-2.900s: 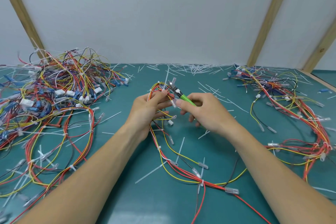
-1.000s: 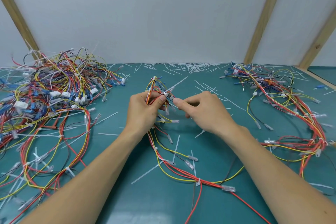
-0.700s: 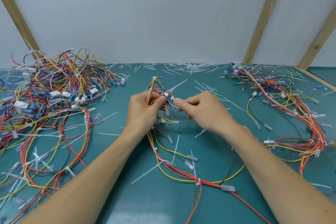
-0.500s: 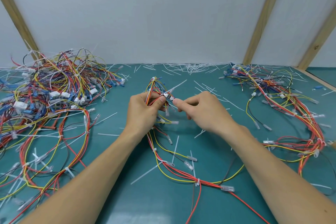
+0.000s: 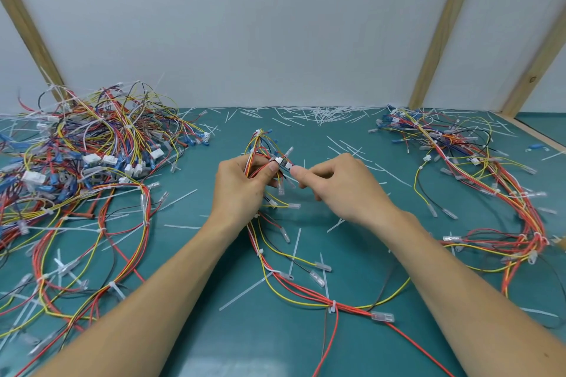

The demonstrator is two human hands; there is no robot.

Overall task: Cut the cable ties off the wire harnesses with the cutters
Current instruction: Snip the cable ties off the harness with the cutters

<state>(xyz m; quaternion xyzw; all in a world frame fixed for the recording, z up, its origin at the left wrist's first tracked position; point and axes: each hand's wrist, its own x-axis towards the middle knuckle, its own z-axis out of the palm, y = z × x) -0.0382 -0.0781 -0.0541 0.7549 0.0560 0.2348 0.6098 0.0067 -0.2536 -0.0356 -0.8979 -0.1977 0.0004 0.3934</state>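
while left hand [image 5: 242,190] grips harness [image 5: 260,162], right hand [image 5: 340,187] pinches cutters [image 5: 283,161]

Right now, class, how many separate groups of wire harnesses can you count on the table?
3: a big tangled pile at far left, a looser pile at far right, and one harness in the middle, held by the left hand. Piles may hide more.
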